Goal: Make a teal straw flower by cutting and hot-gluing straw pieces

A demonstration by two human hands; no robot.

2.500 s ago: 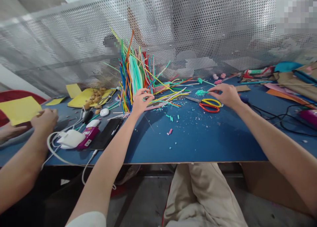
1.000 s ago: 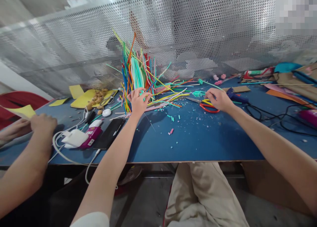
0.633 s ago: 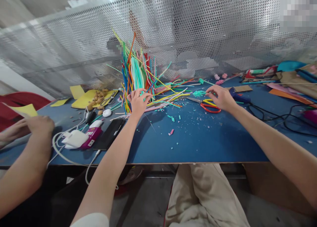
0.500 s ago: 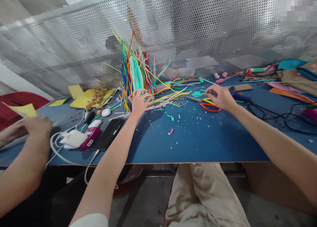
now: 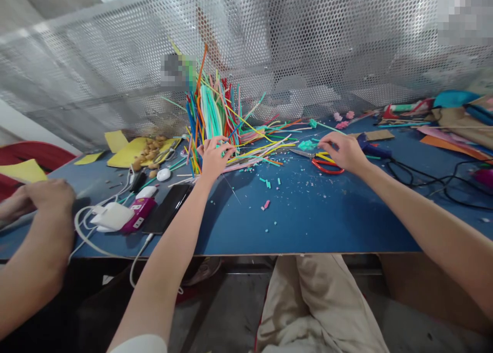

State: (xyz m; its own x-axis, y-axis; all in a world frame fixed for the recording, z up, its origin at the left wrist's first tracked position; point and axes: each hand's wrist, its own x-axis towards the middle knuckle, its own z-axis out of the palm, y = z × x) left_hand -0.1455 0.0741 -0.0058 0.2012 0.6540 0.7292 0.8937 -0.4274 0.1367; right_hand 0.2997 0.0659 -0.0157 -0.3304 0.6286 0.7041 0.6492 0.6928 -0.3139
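Observation:
My left hand [image 5: 213,155] is closed round the foot of a standing bundle of coloured straws [image 5: 211,109] at the back of the blue table [image 5: 308,214]. My right hand [image 5: 342,150] rests palm down, fingers curled, over the red and yellow scissors [image 5: 325,164], its fingertips beside a small teal piece [image 5: 307,145]. What its fingers hold is hidden. More straws [image 5: 265,152] lie flat between the two hands.
A co-worker's hands [image 5: 36,199] are at the far left by yellow paper [image 5: 23,170]. A phone [image 5: 167,214], white charger [image 5: 111,216], cables [image 5: 423,175], cut straw bits [image 5: 269,183] and card scraps [image 5: 454,127] lie about. A perforated metal screen [image 5: 308,44] closes the back.
My right hand has drawn left onto the scissors from beside the teal piece. My left hand keeps its hold on the straw bundle. The co-worker's hands and yellow paper shifted left.

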